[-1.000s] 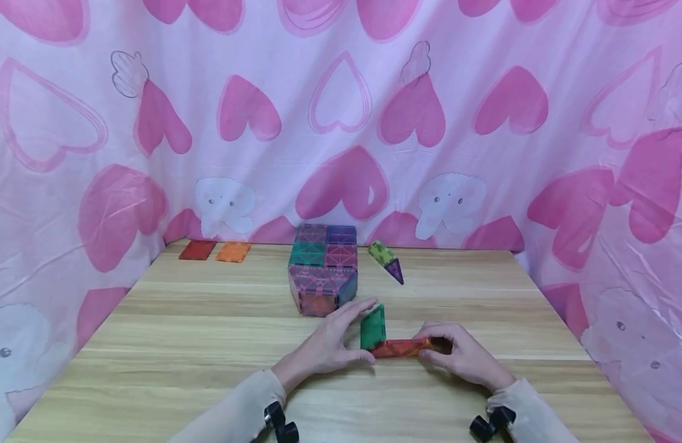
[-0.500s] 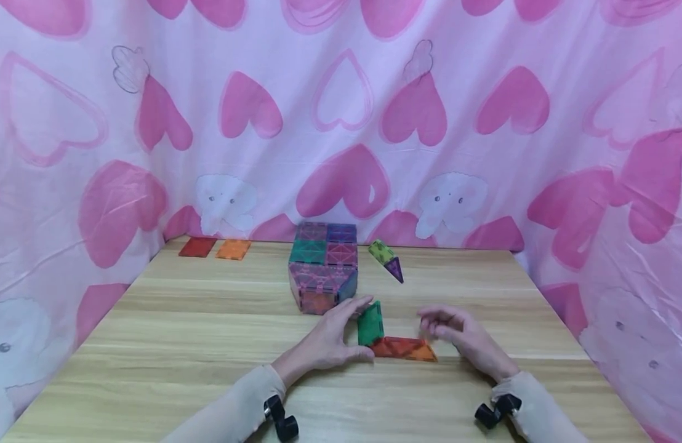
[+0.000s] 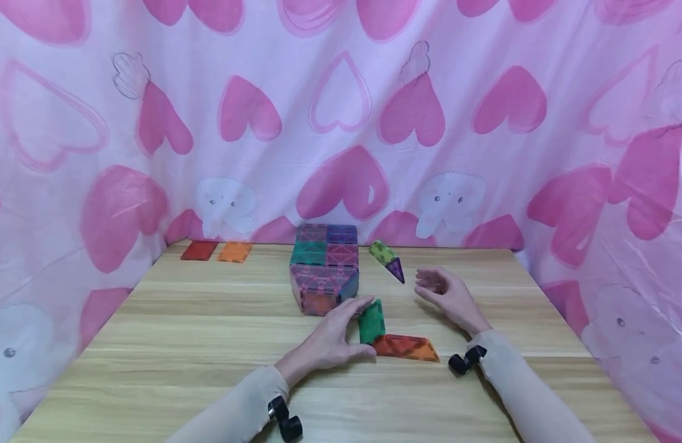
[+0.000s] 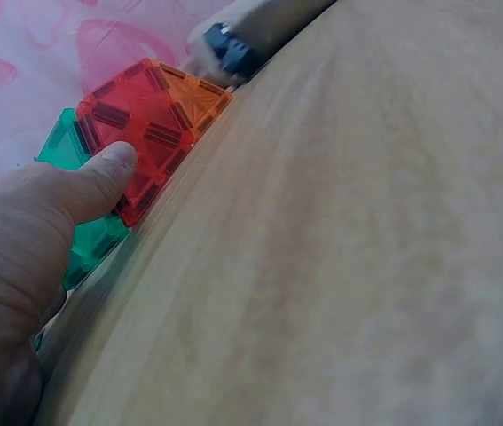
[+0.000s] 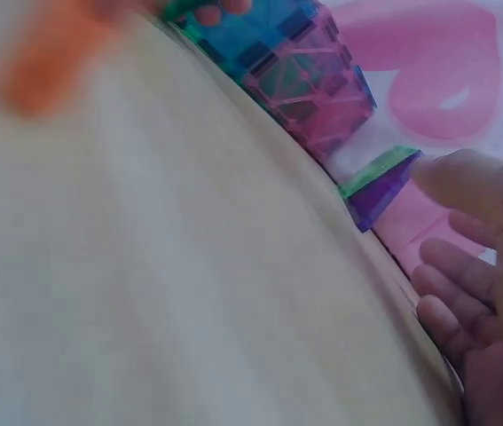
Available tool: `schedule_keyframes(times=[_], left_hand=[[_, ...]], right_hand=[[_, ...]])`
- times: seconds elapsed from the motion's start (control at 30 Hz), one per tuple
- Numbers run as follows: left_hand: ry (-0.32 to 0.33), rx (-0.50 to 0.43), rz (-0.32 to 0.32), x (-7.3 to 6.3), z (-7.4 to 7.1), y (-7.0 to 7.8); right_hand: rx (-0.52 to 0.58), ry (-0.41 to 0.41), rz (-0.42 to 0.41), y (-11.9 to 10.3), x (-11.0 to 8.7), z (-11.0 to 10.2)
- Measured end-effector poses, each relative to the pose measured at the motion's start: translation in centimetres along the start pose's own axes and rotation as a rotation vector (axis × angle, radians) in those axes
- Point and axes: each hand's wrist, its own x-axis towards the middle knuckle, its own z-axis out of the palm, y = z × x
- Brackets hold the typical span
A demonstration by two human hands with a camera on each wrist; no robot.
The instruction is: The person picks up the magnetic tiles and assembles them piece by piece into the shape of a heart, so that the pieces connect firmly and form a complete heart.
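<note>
My left hand (image 3: 335, 341) steadies an upright green magnetic tile (image 3: 372, 322), fingers at its upper edge. In the left wrist view, the thumb (image 4: 113, 169) lies against a red magnetic tile (image 4: 145, 102), and the other fingers are hidden. The red tile meets the green one at an angle, with an orange triangular tile (image 3: 427, 351) at its right end. Farther back, my right hand (image 3: 450, 298) hovers with loosely bent fingers and holds nothing. Nearest it are a purple triangular tile (image 3: 395, 271) and the yellow-green piece (image 3: 381, 251) joined to it.
A multicoloured box of magnetic tiles (image 3: 324, 271) stands behind my left hand. At the back left lie a red square tile (image 3: 199, 250) and an orange square tile (image 3: 234, 252). A pink heart-print curtain (image 3: 341, 178) borders the wooden table (image 3: 208, 332).
My right hand has let go of the orange triangular tile and moved away toward the back, near the purple triangle. The left hand stays at the green and red tiles.
</note>
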Motion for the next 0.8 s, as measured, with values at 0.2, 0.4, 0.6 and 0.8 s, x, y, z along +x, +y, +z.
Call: schedule_keyframes(times=[0.2,0.4,0.6,0.8], left_hand=[[-0.001,-0.006,0.003,0.1,0.2,0.1],[-0.004,-0.010,0.009,0.1,0.2,0.2],[0.006,0.002,0.017,0.1,0.0,0.2],[0.006,-0.002,0.041,0.1,0.1,0.1]], right_hand=[[-0.113,-0.023,-0.021,0.3,2.4,1.3],[-0.187,-0.001,-0.029,0.0,3.3,2.2],[-0.240,0.016,-0.033,-0.4,3.6,2.4],[-0.272,0.017,-0.045,-0.5,3.9,2.3]])
